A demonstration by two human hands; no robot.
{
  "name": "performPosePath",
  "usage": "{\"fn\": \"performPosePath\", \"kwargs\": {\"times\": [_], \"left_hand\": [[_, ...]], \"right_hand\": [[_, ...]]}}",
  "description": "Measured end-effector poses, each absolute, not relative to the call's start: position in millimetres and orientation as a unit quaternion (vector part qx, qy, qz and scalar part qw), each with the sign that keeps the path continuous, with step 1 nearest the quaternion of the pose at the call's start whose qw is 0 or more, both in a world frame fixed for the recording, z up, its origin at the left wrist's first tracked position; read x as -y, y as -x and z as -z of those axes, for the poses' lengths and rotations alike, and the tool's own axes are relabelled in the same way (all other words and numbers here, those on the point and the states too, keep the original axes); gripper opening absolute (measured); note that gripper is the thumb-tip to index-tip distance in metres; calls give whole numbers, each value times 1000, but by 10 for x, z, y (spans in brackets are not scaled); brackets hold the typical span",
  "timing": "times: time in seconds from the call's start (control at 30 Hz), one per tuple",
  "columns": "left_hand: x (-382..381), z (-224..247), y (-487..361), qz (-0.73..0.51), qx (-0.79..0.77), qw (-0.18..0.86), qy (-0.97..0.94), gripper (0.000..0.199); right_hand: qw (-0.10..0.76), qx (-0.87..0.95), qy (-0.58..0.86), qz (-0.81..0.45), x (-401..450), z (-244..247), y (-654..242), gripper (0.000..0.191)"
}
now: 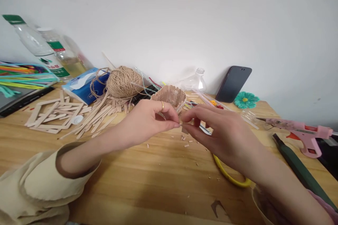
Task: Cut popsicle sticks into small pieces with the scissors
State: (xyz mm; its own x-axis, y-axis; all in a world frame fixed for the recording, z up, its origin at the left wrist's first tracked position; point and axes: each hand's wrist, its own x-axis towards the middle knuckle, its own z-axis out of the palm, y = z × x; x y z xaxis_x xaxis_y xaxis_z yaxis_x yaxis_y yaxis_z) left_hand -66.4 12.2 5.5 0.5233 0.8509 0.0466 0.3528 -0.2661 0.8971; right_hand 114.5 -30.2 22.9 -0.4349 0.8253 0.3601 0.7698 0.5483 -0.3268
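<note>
My left hand (161, 116) and my right hand (208, 123) meet fingertip to fingertip over the middle of the wooden table. Thumb and index finger of each are pinched together. Whatever lies between the tips is too small to make out. Just behind them stands a small basket of wooden sticks (171, 95). Under the right hand, scissors with a yellow handle (232, 179) lie partly hidden. Small wood chips (186, 145) are scattered below the hands.
Craft sticks (100, 119), a twine ball (124, 81) and a blue packet (87, 84) lie left. A phone (233, 83), a teal flower (246, 100), a pink glue gun (303, 133) and a dark green tool (298, 165) are right. A clear bottle (199, 81) stands behind.
</note>
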Motion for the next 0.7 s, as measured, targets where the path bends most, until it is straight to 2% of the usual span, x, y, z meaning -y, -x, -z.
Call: {"fn": "performPosePath", "kwargs": {"times": [0.1,0.17,0.23,0.37,0.5,0.7], "left_hand": [[-157,-43,682,-276,-402,490,-723,12],[-196,-26,699,-275,-404,499,-716,17],[-238,-3,712,-273,-407,511,-706,12],[-297,43,721,-303,-405,575,-643,10],[-278,41,717,-330,-402,618,-590,11],[-215,13,702,-349,-407,639,-551,9]], "right_hand": [[242,824,512,-3,462,-162,-1345,14],[183,803,560,87,621,-16,-1536,29],[94,788,590,150,803,213,-1739,38],[4,801,586,125,1110,711,-2035,40],[42,777,620,103,1174,938,-2111,47],[115,640,760,23,999,972,-2163,36]]}}
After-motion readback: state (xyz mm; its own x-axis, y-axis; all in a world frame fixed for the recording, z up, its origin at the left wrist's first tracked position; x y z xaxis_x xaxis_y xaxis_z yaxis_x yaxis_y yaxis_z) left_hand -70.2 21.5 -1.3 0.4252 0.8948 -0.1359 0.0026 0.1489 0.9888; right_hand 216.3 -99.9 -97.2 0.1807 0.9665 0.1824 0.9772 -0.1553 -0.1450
